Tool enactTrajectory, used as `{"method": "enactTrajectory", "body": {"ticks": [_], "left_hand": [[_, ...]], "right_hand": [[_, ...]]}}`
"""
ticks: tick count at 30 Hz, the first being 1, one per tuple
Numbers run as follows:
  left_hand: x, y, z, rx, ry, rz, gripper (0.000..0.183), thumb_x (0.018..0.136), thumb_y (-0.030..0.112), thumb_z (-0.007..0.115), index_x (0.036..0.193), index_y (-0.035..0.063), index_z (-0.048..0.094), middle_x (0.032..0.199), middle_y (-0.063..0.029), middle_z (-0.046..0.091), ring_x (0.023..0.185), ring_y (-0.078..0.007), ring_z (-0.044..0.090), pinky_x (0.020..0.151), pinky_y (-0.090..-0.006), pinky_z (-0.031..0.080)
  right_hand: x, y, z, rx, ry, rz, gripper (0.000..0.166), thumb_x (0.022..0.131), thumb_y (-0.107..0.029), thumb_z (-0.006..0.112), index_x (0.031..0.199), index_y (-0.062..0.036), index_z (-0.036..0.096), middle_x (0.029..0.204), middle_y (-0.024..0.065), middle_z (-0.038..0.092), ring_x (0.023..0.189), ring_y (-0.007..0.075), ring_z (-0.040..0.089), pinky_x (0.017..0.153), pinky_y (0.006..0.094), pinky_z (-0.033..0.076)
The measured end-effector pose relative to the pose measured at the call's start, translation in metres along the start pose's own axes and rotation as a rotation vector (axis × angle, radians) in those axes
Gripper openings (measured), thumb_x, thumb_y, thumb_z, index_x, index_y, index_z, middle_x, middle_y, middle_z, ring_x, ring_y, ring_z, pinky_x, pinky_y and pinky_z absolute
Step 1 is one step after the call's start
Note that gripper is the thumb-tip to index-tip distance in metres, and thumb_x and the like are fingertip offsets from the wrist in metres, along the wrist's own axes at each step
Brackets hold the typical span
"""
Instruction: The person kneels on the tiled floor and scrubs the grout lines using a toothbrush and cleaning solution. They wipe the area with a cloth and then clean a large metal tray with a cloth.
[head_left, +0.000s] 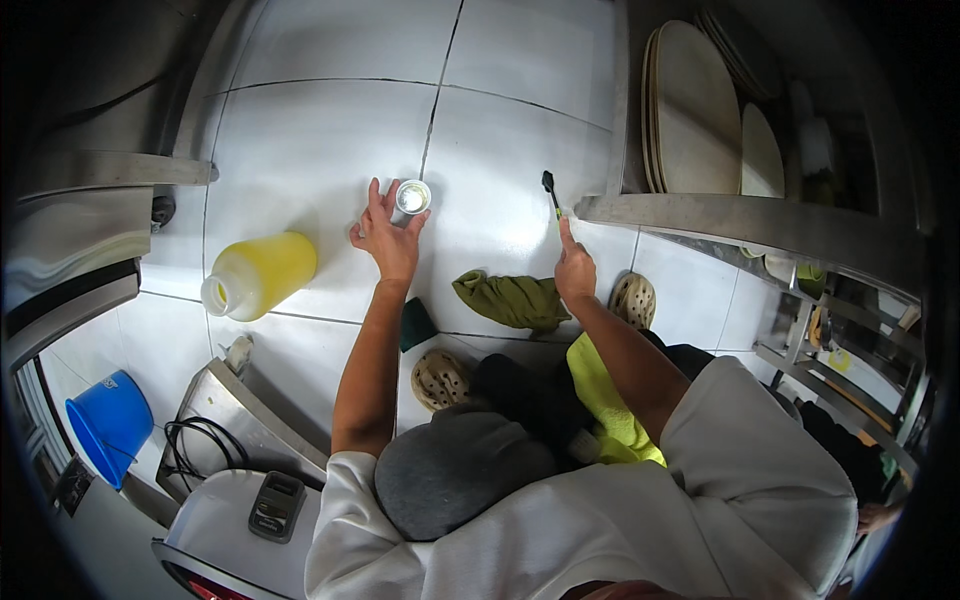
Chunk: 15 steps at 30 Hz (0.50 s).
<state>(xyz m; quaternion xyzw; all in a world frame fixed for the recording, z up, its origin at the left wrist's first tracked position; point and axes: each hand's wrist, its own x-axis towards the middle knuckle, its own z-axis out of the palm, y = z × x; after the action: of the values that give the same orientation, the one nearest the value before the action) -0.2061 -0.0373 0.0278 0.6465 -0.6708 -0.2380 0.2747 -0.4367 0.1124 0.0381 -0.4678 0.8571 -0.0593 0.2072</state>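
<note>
My left hand (391, 241) grips a small white cup (413, 196) between thumb and fingers, low over the floor tiles. A pale, bright content shows inside the cup; what it is I cannot tell. My right hand (576, 266) holds a small brush (552, 192), like a toothbrush, its dark head pointing away from me. A crumpled olive-green cloth (514, 300) lies on the floor beside my right wrist. Near my left forearm is a dark green scouring pad (417, 325). Left of that hand stands a translucent plastic jug (262, 274) of yellow liquid, its mouth uncovered.
A steel rack (712, 206) with round boards (694, 109) borders the right side. Steel equipment (90, 176) stands at the left. Lower left are a blue bucket (111, 424), a coiled black cable (199, 446) and a grey device (277, 506). A yellow-green towel (611, 401) lies by my legs.
</note>
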Motion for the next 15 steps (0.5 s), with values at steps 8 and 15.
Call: {"method": "enactTrajectory", "body": {"ticks": [8,15], "left_hand": [[-0.002,0.002,-0.007,-0.05,0.032,0.009,0.083,0.065,0.026,0.073,0.13,0.0088,0.025,0.114,0.0037,0.057,0.108,-0.0155,0.041,0.092,-0.0443,0.014],[0.0,0.0,-0.016,-0.042,0.042,-0.016,0.084,0.065,0.026,0.073,0.131,0.009,0.024,0.114,0.004,0.057,0.108,-0.0154,0.04,0.092,-0.0448,0.014]], "right_hand": [[0.016,-0.006,0.0,0.021,-0.045,0.004,0.063,0.077,0.001,0.044,0.134,-0.0227,0.028,0.078,0.0209,0.055,0.071,0.0369,0.056,0.066,0.0444,0.045],[-0.02,-0.006,0.006,-0.02,-0.105,0.012,0.063,0.076,0.0,0.046,0.132,-0.027,0.031,0.079,0.0192,0.056,0.072,0.036,0.057,0.068,0.0436,0.046]]}}
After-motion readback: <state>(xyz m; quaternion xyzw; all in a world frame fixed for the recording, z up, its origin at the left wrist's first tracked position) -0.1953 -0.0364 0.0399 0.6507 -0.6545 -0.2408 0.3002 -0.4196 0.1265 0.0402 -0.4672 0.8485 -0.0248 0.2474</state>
